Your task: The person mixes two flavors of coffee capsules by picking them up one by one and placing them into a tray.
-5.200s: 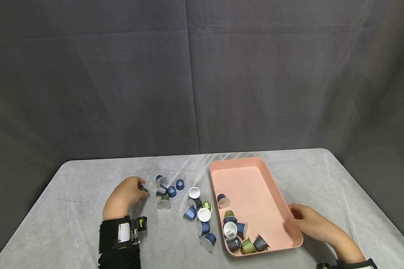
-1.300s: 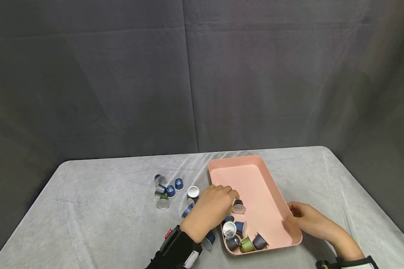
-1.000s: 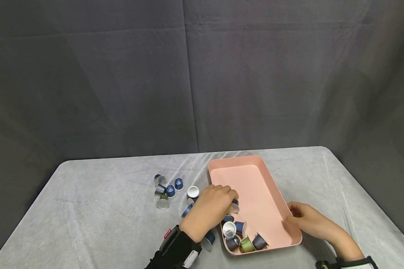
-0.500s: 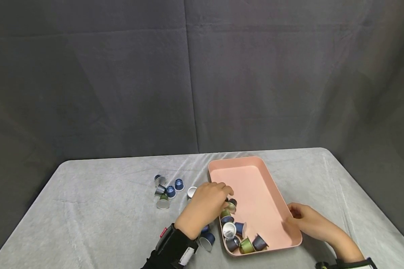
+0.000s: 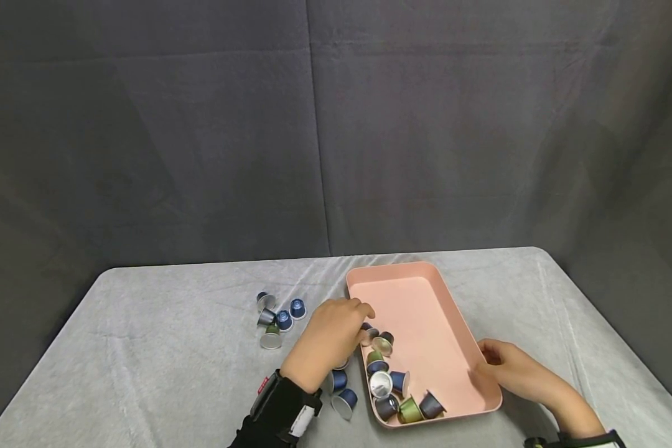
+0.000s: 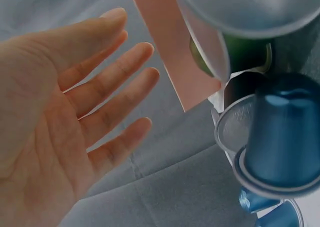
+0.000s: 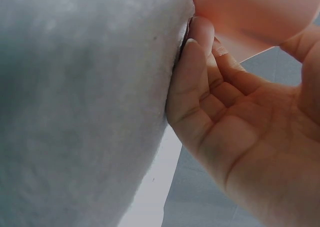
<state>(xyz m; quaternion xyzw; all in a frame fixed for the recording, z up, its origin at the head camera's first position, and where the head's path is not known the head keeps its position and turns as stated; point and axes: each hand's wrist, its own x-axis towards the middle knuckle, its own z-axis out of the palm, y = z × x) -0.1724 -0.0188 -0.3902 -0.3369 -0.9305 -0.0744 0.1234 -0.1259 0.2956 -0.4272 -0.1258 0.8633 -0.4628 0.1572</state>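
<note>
Fingers (image 6: 110, 73) of the left hand (image 5: 333, 335) are nearly straight and spread apart in the left wrist view, with nothing pinched between them. In the head view they hang at the left rim of the pink tray (image 5: 417, 305), just beside a dark capsule (image 5: 369, 334); whether they touch it, I cannot tell. At lower right, the right hand (image 5: 515, 367) grips the tray's right edge, its fingers bent and its thumb against the pink wall. A black wristband (image 5: 274, 403) circles the left wrist.

Nearest in the tray, along its lower-left corner, lie a black capsule (image 5: 387, 407), a green capsule (image 5: 410, 410) and a charcoal capsule (image 5: 432, 405). Behind them a silver-lidded capsule (image 5: 381, 384) faces up beside a blue capsule (image 5: 399, 381). Left of the tray, at lower centre, two navy capsules (image 5: 348, 399) rest on the grey tablecloth (image 5: 117, 348). Farther back, left of centre, a loose cluster of five capsules (image 5: 284, 320) sits well apart from the tray. Dark grey fabric (image 5: 201, 155) fills the upper frame.
</note>
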